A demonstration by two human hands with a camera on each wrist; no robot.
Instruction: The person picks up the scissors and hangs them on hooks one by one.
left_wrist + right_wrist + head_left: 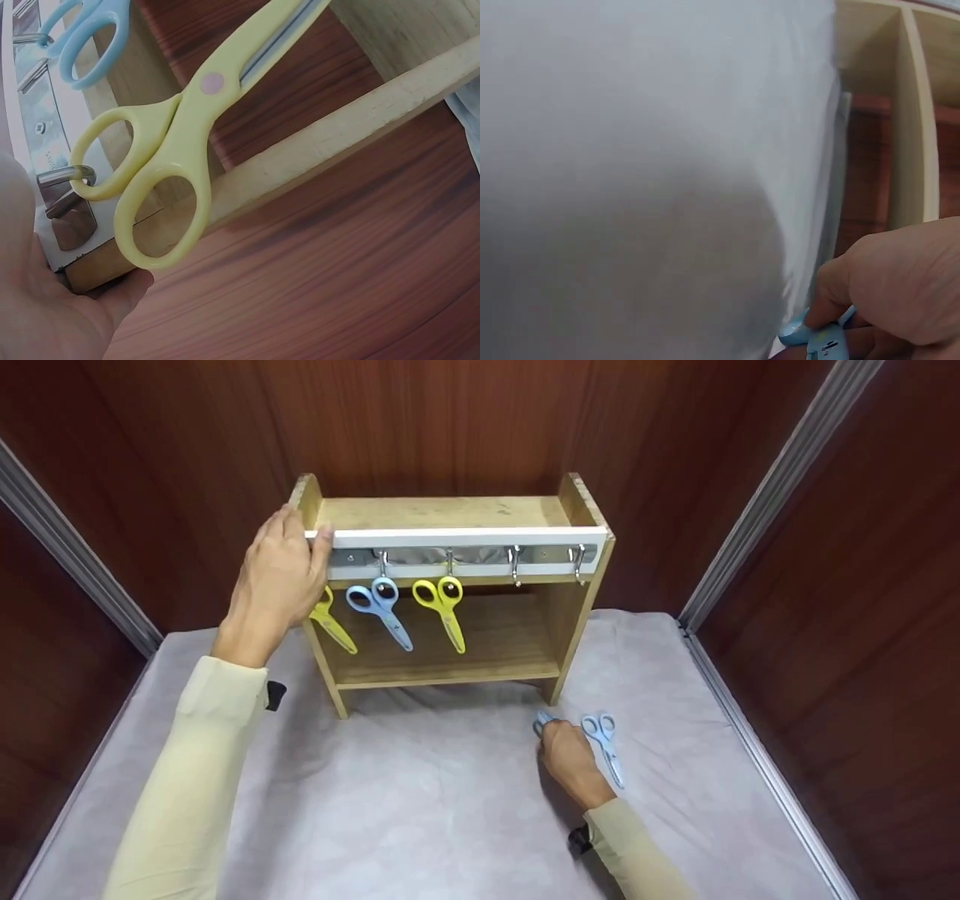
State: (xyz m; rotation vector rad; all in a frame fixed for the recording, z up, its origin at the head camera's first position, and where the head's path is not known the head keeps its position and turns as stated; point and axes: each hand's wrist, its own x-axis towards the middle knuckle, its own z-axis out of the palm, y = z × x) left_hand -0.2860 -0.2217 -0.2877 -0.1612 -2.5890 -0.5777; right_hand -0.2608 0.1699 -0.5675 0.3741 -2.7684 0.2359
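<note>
My left hand [279, 566] grips the upper left corner of a small wooden shelf [450, 679], at the end of its white hook rail [465, 536]. Beside that hand, yellow scissors [169, 150] hang by one finger loop from a metal hook. Blue scissors [381, 604] and a second yellow pair [442, 604] hang from the hooks to the right. Down on the cloth, my right hand [574, 757] pinches blue scissors [829, 341], mostly hidden by the fingers. Another blue pair [604, 746] lies just right of this hand.
Two bare hooks [515, 564] are on the rail's right half. Grey cloth [420, 795] covers the surface under the shelf. Dark red wood-grain panels [450, 427] stand behind and at both sides, with metal strips [780, 502] at the corners.
</note>
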